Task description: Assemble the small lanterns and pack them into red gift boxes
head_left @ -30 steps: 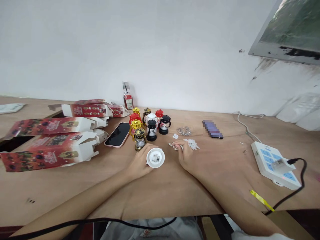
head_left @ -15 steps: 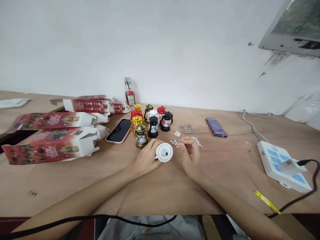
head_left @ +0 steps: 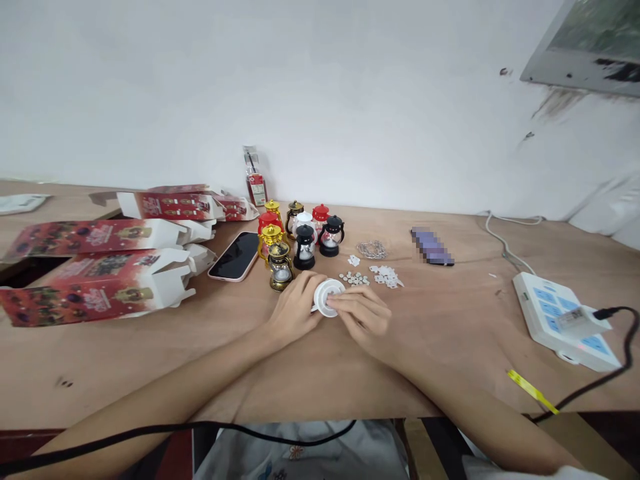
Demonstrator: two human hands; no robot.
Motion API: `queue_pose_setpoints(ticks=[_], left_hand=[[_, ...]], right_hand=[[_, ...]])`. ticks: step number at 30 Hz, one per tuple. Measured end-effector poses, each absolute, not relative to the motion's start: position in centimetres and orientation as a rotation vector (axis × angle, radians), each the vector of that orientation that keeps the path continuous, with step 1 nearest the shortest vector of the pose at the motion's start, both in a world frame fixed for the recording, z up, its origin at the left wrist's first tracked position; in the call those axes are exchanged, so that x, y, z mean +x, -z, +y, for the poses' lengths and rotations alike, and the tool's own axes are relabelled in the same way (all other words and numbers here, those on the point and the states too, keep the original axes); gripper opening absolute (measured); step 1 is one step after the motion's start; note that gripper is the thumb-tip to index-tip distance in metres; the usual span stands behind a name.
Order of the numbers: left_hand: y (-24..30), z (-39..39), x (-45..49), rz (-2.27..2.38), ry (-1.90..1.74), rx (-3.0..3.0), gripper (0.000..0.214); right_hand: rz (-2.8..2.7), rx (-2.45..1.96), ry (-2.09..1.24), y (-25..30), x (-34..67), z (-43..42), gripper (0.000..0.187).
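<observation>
My left hand (head_left: 295,305) is wrapped round a small white lantern (head_left: 324,289), whose round underside with a recess faces up toward me. The fingertips of my right hand (head_left: 365,315) are pinched together at that recess. Whatever they hold is too small or hidden to make out. Just beyond my hands lie a cluster of button cells (head_left: 353,278) and a pile of small white plastic pieces (head_left: 385,276). Several mini lanterns in gold, red, black and white stand upright past my left hand, among them a bronze lantern (head_left: 280,268) and a black lantern (head_left: 305,248).
Red printed boxes (head_left: 100,287) lie open at the left, near a phone (head_left: 241,255). Metal rings (head_left: 372,249) are heaped behind the cells. A purple blurred item (head_left: 432,247), a power strip (head_left: 563,320) and a yellow strip (head_left: 533,391) lie to the right. A bottle (head_left: 257,183) stands by the wall.
My right hand has moved left from beside the button cells to the lantern's underside, and its fingertips now touch there. My left hand still holds the lantern. The view has shifted slightly.
</observation>
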State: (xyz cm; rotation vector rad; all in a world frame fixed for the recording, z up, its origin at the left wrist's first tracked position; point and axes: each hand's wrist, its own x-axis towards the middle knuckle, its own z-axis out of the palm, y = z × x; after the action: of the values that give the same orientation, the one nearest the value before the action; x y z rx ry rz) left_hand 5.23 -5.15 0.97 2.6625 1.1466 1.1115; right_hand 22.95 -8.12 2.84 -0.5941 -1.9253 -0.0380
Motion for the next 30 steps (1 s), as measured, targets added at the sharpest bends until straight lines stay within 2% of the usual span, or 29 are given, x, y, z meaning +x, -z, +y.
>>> queue_pose_setpoints(ticks=[5,10,15,21,30], left_hand=[[-1.1,-5.2,5.2,1.161,-1.068,2.660,0.037],[-1.3,-5.2,5.0,1.152,-1.098,2.562,0.032],[-1.4,-5.2,4.6,1.082,-1.133,2.516,0.038],[-1.2,-5.1,4.2,1.067,-1.111,2.503,0.037],[-1.4,-5.2,4.2,1.049,-1.097,2.515,0.039]], right_hand=[[-1.924,-0.619,-0.007,-3.3,22.9,-8.2,0.023],[-1.849,-0.640,-0.061,-3.4,23.0,-8.3,0.025],[-1.695,-0.951,-0.012,-2.5,24.7,-6.1,0.014],[-1.965,-1.352,0.040,-0.4,26.9,-2.6,0.016],[-2.162,-1.397,0.104,0.1,26.5,-2.5,0.011]])
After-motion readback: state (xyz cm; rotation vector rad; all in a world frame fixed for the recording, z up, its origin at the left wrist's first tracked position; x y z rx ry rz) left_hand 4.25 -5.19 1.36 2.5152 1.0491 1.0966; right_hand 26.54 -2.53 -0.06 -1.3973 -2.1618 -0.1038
